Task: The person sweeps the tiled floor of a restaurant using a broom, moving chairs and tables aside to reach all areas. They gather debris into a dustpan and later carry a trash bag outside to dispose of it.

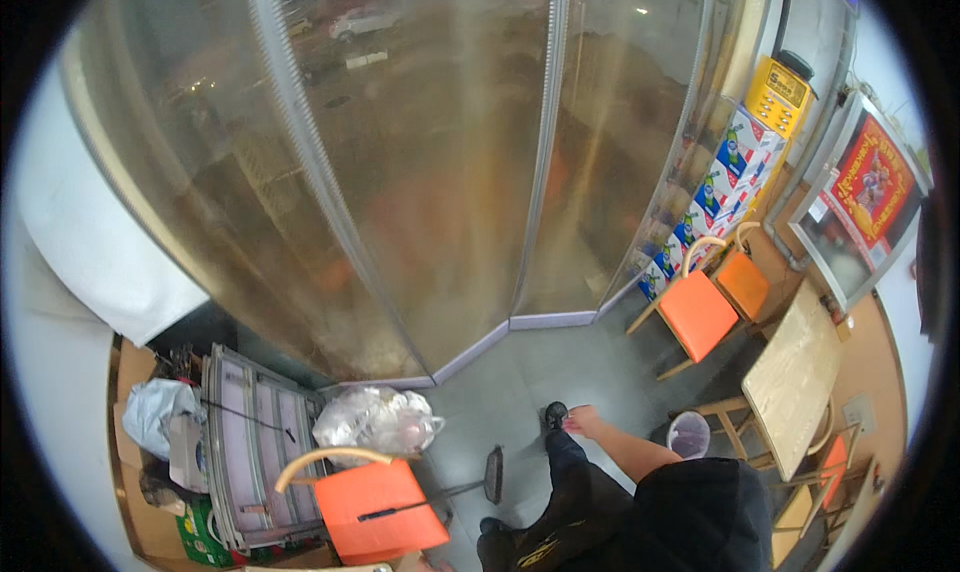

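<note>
My right hand [581,420] hangs beside my dark shoe [556,414] over the grey tile floor, its fingers a little apart and nothing seen in them. Only a small part of my left hand [433,565] shows at the bottom edge, by the front of an orange-seated chair [375,497]; whether it holds anything cannot be told. A broom [493,476] has its dark head on the floor left of my legs, and its thin handle crosses over the orange seat. Near that chair's back lies a clear plastic bag [375,422] with pale contents.
Folded metal-framed panels [259,452] stand at the left. A ribbed transparent curtain [450,197] spans the front above a pale sill [551,320]. On the right are stacked beer cartons [709,189], orange chairs [697,315], a wooden table [799,377] and a bin [688,434].
</note>
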